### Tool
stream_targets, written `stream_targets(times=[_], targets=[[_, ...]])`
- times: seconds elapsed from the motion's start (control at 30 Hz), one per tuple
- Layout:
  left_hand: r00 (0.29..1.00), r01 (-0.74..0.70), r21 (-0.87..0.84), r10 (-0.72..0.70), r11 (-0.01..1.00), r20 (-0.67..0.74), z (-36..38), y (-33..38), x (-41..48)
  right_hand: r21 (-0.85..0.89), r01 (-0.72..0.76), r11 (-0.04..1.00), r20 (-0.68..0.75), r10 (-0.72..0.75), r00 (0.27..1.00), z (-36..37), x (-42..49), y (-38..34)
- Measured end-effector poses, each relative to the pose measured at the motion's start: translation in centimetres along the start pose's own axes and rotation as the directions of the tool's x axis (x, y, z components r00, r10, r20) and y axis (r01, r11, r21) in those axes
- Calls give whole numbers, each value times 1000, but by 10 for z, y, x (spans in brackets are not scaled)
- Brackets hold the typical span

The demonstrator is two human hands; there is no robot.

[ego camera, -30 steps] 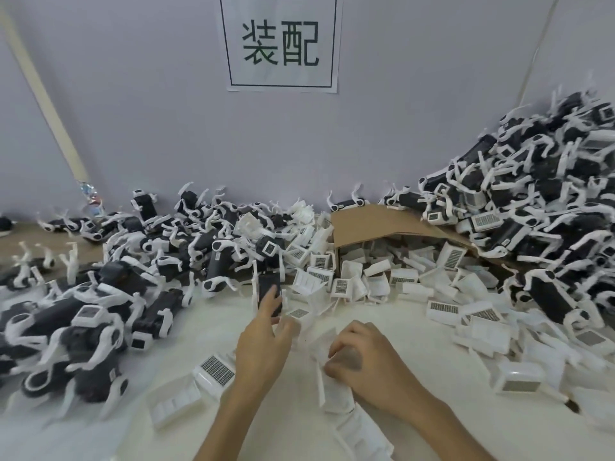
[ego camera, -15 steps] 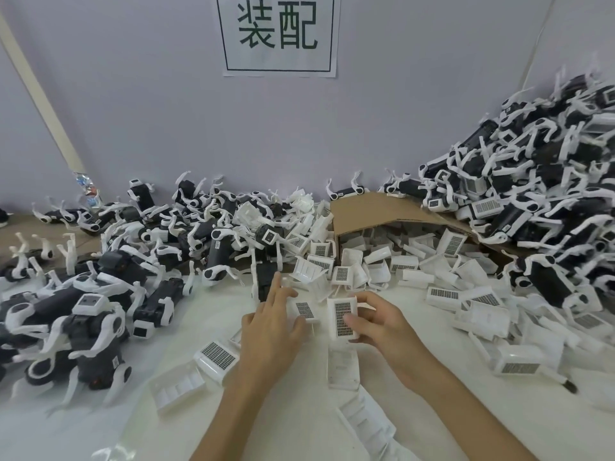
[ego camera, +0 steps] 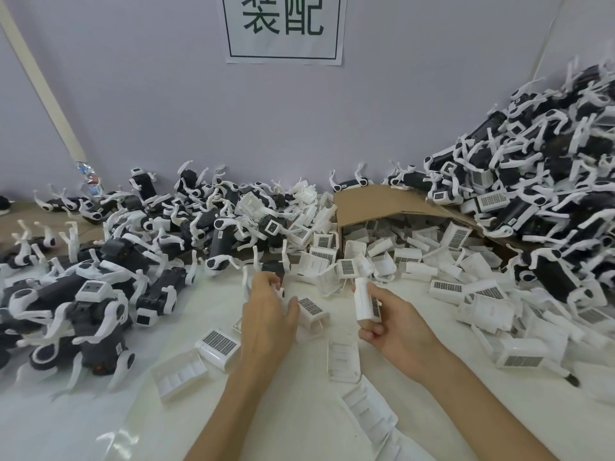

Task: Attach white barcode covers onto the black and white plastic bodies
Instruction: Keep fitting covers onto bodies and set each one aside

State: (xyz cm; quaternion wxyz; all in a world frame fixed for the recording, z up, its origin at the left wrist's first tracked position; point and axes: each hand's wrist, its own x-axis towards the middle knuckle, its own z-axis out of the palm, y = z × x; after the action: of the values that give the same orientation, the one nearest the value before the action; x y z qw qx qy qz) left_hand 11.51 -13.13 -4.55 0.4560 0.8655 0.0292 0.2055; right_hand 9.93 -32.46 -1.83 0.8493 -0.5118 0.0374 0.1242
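My right hand (ego camera: 396, 322) grips a white barcode cover (ego camera: 364, 301), held upright and edge-on above the table. My left hand (ego camera: 268, 311) is closed around a black and white plastic body (ego camera: 274, 272); only its dark top and white legs show beyond my fingers. Another barcode cover (ego camera: 311, 309) lies on the table just right of my left hand. Between my hands the table shows bare white.
Black and white bodies are heaped at the left (ego camera: 83, 294) and piled high at the right (ego camera: 549, 181). A tipped cardboard box (ego camera: 376, 202) spills white covers (ego camera: 416, 261) across the middle. Loose covers (ego camera: 218, 344) and an overturned one (ego camera: 344, 362) lie near my wrists. A wall stands behind.
My right hand lifted a barcode cover off the table and turned it upright. My left hand closed on a plastic body and drew it slightly toward me.
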Motion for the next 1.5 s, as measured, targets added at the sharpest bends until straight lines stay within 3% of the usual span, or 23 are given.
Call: stream_targets(times=[0.13,0.27,0.5,0.63,0.7,0.8,0.9,1.0,1.23,1.4,1.5], targets=[[992,56,-192,-77,980,-103,-3,0,3,-97,50,994,31,-47,998,-1,-2,0],[985,66,-114,-83,991,-154,-3,-3,4,-64,64,996,63,-60,996,-1,-1,2],[973,128,77,-110,989,-203,-2,-6,5,-168,120,978,40,-115,993,-1,0,3],[967,164,81,-144,983,-212,-2,-9,3,-236,188,953,93,-170,981,-1,-3,3],[966,152,33,-141,988,-217,-3,-10,2,-315,243,917,83,-229,970,-2,-3,5],[955,124,-226,-178,966,-238,-10,-4,3,-520,375,767,65,-403,913,-2,-2,9],[955,129,-564,-255,816,-150,-17,9,4,-609,444,658,89,-499,862,0,-3,13],[978,133,-771,-209,623,-1,-17,25,-2,-586,492,644,84,-556,827,-1,-3,13],[977,212,-838,-86,502,196,-6,46,-22,-596,611,521,222,-624,749,-2,-7,14],[960,252,-853,-9,458,279,-3,46,-27,-594,596,541,308,-531,789,0,-7,16],[952,254,-838,30,483,306,-2,44,-27,-641,567,518,340,-470,814,1,-8,16]])
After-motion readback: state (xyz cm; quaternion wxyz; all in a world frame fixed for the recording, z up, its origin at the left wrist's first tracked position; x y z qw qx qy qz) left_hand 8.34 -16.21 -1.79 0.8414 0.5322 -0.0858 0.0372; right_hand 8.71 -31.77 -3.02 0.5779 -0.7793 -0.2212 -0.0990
